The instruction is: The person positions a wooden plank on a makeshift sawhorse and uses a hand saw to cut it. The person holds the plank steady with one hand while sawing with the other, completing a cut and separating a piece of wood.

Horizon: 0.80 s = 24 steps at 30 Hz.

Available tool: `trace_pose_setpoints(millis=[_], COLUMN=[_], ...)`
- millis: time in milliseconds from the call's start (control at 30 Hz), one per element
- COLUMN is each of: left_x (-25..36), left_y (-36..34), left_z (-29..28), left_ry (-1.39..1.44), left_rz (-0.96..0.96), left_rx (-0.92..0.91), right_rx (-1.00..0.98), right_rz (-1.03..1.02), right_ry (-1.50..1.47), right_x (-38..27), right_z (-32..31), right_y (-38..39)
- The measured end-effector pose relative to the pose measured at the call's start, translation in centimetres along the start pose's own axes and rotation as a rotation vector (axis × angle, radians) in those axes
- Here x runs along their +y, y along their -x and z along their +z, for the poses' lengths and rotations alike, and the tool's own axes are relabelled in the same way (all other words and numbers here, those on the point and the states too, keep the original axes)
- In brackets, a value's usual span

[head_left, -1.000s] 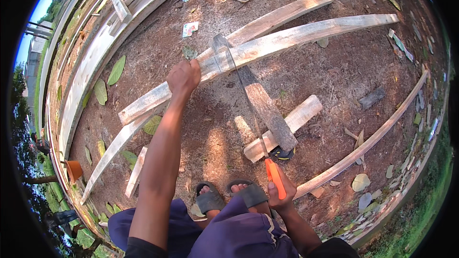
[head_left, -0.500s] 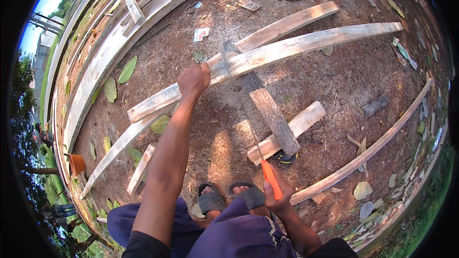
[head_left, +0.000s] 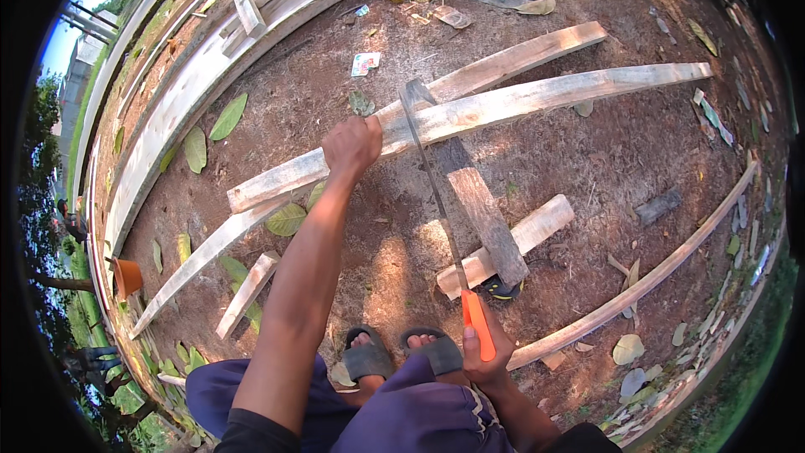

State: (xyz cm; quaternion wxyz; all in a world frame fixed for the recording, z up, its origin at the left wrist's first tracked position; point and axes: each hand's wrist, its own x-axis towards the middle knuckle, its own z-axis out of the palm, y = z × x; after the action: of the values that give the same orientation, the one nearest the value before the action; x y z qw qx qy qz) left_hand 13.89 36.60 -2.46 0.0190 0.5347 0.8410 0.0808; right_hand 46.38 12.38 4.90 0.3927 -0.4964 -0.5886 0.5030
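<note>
Your left hand [head_left: 353, 146] is closed in a fist over the upper plank [head_left: 474, 113], its fingers curled down at the far edge, while your right hand [head_left: 489, 344] is wrapped around the orange handle [head_left: 474, 319] of the handsaw [head_left: 449, 233], near you and a little to the right. The blade runs away from you and crosses the upper plank just to the right of your left hand; whether its teeth sit in a cut, you cannot tell. The upper plank stretches from near left to far right over a lower plank [head_left: 520, 57], which shows at the far side and again at the near left. A dark rough board [head_left: 478, 193] slants from under the upper plank toward the near right, its near end resting on a short pale block [head_left: 543, 222]. Just beside that end, a black and yellow object [head_left: 503, 289] is partly hidden. Your sandals [head_left: 369, 358] stand on the bare ground [head_left: 579, 159], near, between your forearms. A small offcut [head_left: 247, 294] lies at left, an orange pot [head_left: 127, 278] farther left, and a long thin strip [head_left: 646, 289] at right.
</note>
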Motion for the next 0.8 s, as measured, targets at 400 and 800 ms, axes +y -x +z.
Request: trace_pose_setpoints(millis=[400, 800], left_x=[1.0, 0.5], left_y=[1.6, 5.6], left_z=[-0.5, 1.2], left_ry=[0.021, 0.075], left_rz=[0.005, 0.142], left_rx=[0.051, 0.423], right_rx=[-0.005, 0.045], right_rz=[0.070, 0.050], right_ry=[0.141, 0.135], right_x=[0.1, 1.4], right_z=[-3.8, -5.8], right_y=[4.6, 8.0])
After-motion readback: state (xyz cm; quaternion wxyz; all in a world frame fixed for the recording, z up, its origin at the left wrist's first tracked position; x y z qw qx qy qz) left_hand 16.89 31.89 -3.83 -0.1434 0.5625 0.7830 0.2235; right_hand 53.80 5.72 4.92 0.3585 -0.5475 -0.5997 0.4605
